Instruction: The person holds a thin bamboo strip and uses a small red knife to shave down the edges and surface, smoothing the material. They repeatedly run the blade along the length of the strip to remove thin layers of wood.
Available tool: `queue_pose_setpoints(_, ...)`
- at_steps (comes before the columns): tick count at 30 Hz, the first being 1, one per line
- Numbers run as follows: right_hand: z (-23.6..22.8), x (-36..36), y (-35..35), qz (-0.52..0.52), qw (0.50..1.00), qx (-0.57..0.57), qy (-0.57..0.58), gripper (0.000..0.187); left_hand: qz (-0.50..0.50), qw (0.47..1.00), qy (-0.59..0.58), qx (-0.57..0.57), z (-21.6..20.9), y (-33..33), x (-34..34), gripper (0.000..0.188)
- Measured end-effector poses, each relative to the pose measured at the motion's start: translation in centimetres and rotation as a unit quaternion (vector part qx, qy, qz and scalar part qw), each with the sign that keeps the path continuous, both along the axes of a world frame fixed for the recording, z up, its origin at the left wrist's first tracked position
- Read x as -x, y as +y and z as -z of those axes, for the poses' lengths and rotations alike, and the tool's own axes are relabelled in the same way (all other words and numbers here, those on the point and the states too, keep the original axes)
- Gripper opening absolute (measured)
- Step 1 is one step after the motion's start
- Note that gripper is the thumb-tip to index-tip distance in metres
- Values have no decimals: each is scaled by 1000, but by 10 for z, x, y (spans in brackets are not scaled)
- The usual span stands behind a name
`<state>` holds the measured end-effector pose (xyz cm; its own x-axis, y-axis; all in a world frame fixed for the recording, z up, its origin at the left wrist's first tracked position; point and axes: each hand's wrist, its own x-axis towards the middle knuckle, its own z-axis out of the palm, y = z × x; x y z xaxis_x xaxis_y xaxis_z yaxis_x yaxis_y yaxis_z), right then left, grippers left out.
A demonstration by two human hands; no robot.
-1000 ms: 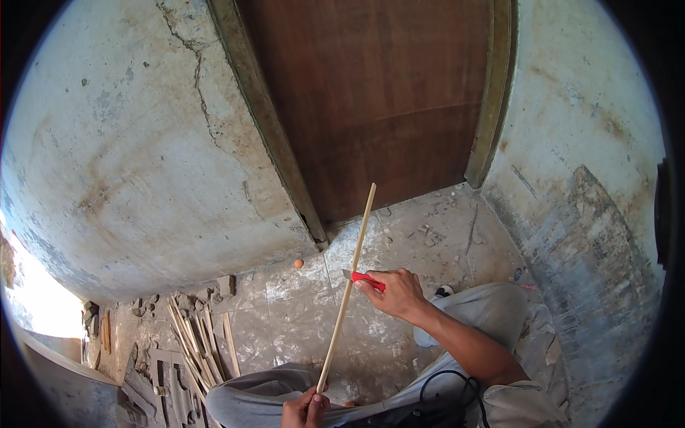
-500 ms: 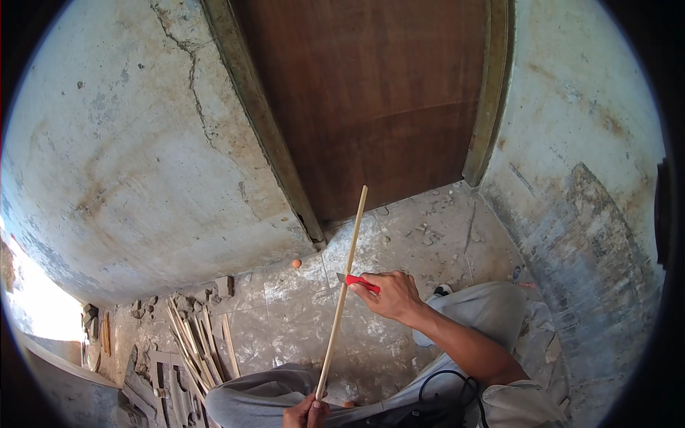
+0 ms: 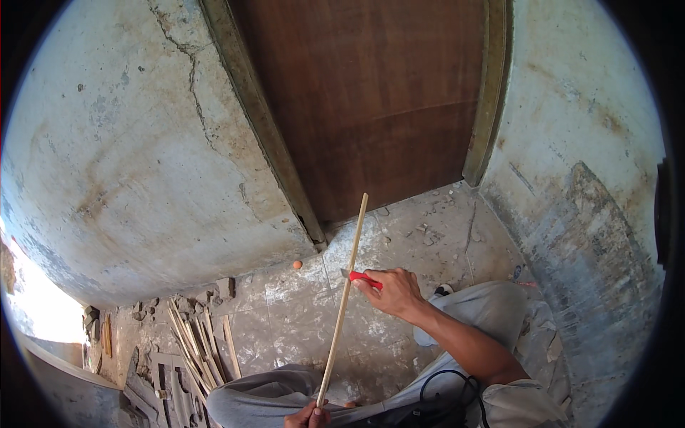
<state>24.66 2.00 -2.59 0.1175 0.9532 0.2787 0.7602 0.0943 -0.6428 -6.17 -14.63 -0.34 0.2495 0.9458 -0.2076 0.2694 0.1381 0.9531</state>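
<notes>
Thin wooden stick (image 3: pixel 337 332) is held out over the floor (image 3: pixel 285 321), axis running roughly from 6:30 to 12:30. Near end is pinched in the left hand (image 3: pixel 307 416) at 6 o'clock; that grip is closed on the stick, partly cut off by the lower view edge. Red-handled knife (image 3: pixel 368 279) is held in the right hand (image 3: pixel 396 292), grip closed round the handle, arm coming in from 4 o'clock. Blade (image 3: pixel 345 272) is laid across the stick around mid-length, tip toward 9 o'clock. Depth of bite cannot be told.

Step looks like shaving or scraping. To be done well:
- Blade is best held at a shallow angle; too steep and it probably digs in or snaps.
- Light, even passes along the grain are advised over one deep cut.
- Strokes are safer run toward 12:30, away from the left hand and the gray trousers (image 3: pixel 492 314).
- Far end seems unsupported, so flex is likely; pressure should be kept low, or the stick braced closer to the blade, behind the edge.
- Stick should be turned a little between passes so thickness is kept uniform.
- Right thumb should be kept behind the edge.

Loose sticks (image 3: pixel 196 349) are piled at 10 o'clock from the left hand; black cable (image 3: pixel 457 374) at 2 to 3 o'clock from it, best kept off the cutting arm.
</notes>
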Motion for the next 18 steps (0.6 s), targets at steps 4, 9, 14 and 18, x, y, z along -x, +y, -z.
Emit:
queue_pose_setpoints(4, -1, -4, 2, 8, 1000, -28, -10, 36, 1, 999, 33, -40, -3, -5, 1, 34)
queue_pose_setpoints(9, 0, -5, 3, 11, 999, -33, 1, 36, 49, 997, 41, -32, -16, -9, 5, 36)
queue_pose_setpoints(14, 4, -4, 4, 4, 999, -34, -10, 36, -34, 998, 27, -50, 5, -26, 14, 36)
queue_pose_setpoints(18, 4, -2, 3, 4, 1000, -21, -9, 35, -29, 996, 41, -71, 5, -30, 20, 37)
